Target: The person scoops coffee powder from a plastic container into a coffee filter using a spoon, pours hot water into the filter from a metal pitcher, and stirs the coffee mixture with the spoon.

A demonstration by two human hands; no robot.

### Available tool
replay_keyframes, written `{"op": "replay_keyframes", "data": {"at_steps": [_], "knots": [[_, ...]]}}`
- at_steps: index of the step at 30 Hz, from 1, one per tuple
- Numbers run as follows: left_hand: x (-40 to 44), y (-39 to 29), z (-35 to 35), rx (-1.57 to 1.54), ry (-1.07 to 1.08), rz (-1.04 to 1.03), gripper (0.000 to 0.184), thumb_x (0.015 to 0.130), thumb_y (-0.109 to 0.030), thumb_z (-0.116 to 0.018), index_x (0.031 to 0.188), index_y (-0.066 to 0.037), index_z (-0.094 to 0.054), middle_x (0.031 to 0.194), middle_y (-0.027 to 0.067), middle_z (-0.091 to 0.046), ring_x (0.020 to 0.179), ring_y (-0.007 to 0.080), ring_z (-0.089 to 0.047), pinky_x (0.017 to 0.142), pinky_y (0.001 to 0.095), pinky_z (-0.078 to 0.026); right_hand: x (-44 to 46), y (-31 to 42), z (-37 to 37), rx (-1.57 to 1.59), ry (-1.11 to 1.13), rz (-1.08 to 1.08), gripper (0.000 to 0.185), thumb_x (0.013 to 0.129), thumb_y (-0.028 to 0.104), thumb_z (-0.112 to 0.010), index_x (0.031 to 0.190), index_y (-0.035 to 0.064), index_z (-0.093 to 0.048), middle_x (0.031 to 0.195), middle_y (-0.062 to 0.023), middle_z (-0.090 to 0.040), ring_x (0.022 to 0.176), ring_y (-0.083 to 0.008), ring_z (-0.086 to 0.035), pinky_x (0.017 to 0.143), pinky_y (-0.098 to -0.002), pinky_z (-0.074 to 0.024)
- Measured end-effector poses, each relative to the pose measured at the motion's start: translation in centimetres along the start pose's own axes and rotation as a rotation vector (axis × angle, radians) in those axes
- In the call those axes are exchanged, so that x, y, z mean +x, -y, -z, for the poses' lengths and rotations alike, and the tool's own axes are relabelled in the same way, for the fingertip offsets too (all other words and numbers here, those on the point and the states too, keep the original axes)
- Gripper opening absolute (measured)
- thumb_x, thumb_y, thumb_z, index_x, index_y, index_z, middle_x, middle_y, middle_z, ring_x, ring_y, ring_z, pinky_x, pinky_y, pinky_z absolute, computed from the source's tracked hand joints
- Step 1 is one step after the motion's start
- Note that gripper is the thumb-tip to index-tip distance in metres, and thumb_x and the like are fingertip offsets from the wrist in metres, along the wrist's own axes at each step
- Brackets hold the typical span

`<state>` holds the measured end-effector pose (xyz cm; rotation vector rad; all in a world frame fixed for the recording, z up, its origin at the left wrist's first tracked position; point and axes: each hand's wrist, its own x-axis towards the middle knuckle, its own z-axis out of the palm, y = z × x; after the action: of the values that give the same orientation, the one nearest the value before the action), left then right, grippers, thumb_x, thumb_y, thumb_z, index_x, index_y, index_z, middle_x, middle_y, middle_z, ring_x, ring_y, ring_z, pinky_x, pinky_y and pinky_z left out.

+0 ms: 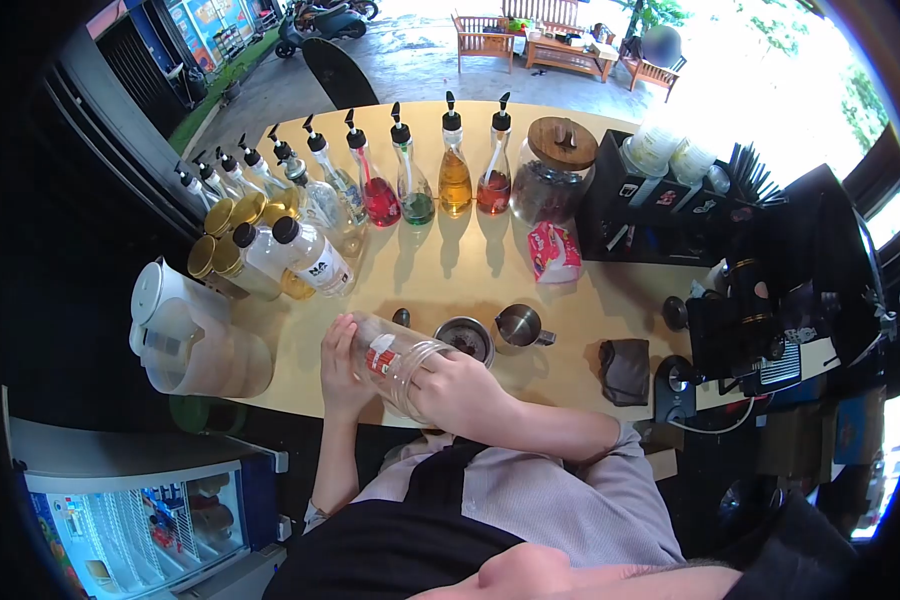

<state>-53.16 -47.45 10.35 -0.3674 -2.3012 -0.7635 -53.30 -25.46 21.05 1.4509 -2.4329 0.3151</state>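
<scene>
A clear jar (375, 345) with a red and white label is tilted over the front edge of the table. My left hand (344, 365) is wrapped round its base end. At the ribbed mouth end is my right hand (455, 390), with its fingers inside or against the rim; what the fingertips hold, if anything, is hidden. Just beyond my right hand stands a round metal container (467, 338) with dark contents. To its right is a small metal pitcher (519, 325). A dark round-ended tool (401, 317) lies by the jar.
Pump bottles (454, 180) line the back of the table. Lidded bottles (322, 265) and a white-lidded pitcher (175, 330) stand left. A wooden-lidded jar (553, 185), pink packet (553, 252), dark cloth (625, 372) and black cup holder (600, 215) are right.
</scene>
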Motion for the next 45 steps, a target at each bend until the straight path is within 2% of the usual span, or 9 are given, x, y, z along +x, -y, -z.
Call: {"op": "replay_keyframes", "data": {"at_steps": [10, 16, 21, 22, 24, 28, 36, 40, 45], "knots": [[-0.8, -0.3, 0.6, 0.023, 0.022, -0.004, 0.08, 0.062, -0.019, -0.084, 0.131, -0.006, -0.045, 0.133, 0.0146, -0.052, 0.125, 0.0371, -0.05, 0.106, 0.0482, -0.041, -0.7, 0.6, -0.6, 0.109, 0.089, -0.052, 0.022, 0.071, 0.013, -0.063, 0.089, 0.0031, -0.069, 0.089, -0.0083, -0.066, 0.087, -0.0221, -0.064, 0.074, -0.0327, -0.0548], [-1.4, -0.2, 0.7, 0.029, 0.019, 0.04, 0.081, 0.062, -0.021, -0.085, 0.131, -0.005, -0.045, 0.131, 0.0161, -0.053, 0.123, 0.0376, -0.051, 0.104, 0.0472, -0.042, -0.7, 0.3, 0.0, 0.521, -0.166, -0.043, 0.018, 0.08, 0.01, -0.063, 0.096, 0.0012, -0.065, 0.082, -0.0093, -0.063, 0.083, -0.0237, -0.062, 0.079, -0.0342, -0.0514], [-1.6, -0.4, 0.6, 0.02, 0.031, 0.116, 0.083, 0.062, -0.024, -0.085, 0.132, -0.003, -0.045, 0.129, 0.0171, -0.053, 0.121, 0.0374, -0.052, 0.102, 0.0459, -0.044, -1.7, 0.0, 1.8, 0.999, -0.426, -0.336, 0.007, 0.092, 0.001, -0.056, 0.095, -0.0003, -0.062, 0.079, -0.0081, -0.065, 0.07, -0.0171, -0.065, 0.065, -0.028, -0.0499], [-1.4, -0.7, 0.7, 0.024, 0.037, 0.135, 0.083, 0.062, -0.024, -0.085, 0.132, -0.003, -0.045, 0.128, 0.0174, -0.054, 0.12, 0.0372, -0.052, 0.102, 0.0456, -0.044, -2.2, -0.1, 1.5, 1.0, -0.427, -0.34, 0.007, 0.092, 0.001, -0.056, 0.095, -0.0003, -0.062, 0.079, -0.0081, -0.065, 0.07, -0.0171, -0.065, 0.065, -0.028, -0.0499], [-1.5, -1.0, 0.7, 0.022, 0.046, 0.147, 0.083, 0.062, -0.024, -0.085, 0.132, -0.003, -0.045, 0.128, 0.0176, -0.053, 0.12, 0.0368, -0.052, 0.101, 0.0453, -0.044, -3.0, -0.2, 0.7, 1.382, -0.476, -0.693, 0.009, 0.095, 0.006, -0.057, 0.097, -0.0014, -0.063, 0.076, -0.0055, -0.065, 0.069, -0.01, -0.063, 0.06, -0.0239, -0.046], [-1.7, -1.5, 0.6, 0.038, 0.083, 0.175, 0.084, 0.061, -0.023, -0.085, 0.132, -0.003, -0.045, 0.128, 0.0181, -0.053, 0.117, 0.0359, -0.054, 0.099, 0.0443, -0.045, -3.8, -0.9, -0.1, 1.543, -0.665, -0.891, 0.013, 0.096, 0.008, -0.054, 0.09, -0.0008, -0.062, 0.07, -0.0043, -0.062, 0.063, -0.0083, -0.057, 0.06, -0.0233, -0.0444], [-2.5, -2.3, 0.0, -0.103, 0.087, 0.289, 0.089, 0.055, -0.024, -0.088, 0.131, -0.003, -0.046, 0.12, 0.0168, -0.056, 0.111, 0.0353, -0.056, 0.096, 0.0432, -0.047, -5.1, -1.1, -1.1, 1.609, -0.918, -0.971, 0.017, 0.098, 0.012, -0.055, 0.092, -0.001, -0.063, 0.068, -0.0046, -0.063, 0.059, -0.0071, -0.055, 0.057, -0.0232, -0.0447], [-2.9, -2.7, -0.2, -0.163, 0.081, 0.304, 0.096, 0.049, -0.025, -0.091, 0.131, -0.003, -0.046, 0.119, 0.0166, -0.056, 0.109, 0.0352, -0.057, 0.096, 0.0432, -0.048, -5.7, -1.0, -1.3, 1.346, -0.902, -0.955, 0.015, 0.097, 0.01, -0.056, 0.094, -0.002, -0.063, 0.073, -0.0084, -0.068, 0.062, -0.0074, -0.06, 0.059, -0.0213, -0.0454], [-3.3, -2.8, -0.1, -0.138, 0.139, 0.329, 0.097, 0.047, -0.023, -0.09, 0.131, -0.004, -0.046, 0.118, 0.0161, -0.056, 0.11, 0.0344, -0.057, 0.096, 0.0431, -0.048, -6.2, -1.5, -1.6, 1.362, -0.929, -0.93, 0.014, 0.097, 0.009, -0.056, 0.096, -0.0025, -0.064, 0.075, -0.0098, -0.07, 0.062, -0.0075, -0.061, 0.059, -0.0204, -0.0455]]}}
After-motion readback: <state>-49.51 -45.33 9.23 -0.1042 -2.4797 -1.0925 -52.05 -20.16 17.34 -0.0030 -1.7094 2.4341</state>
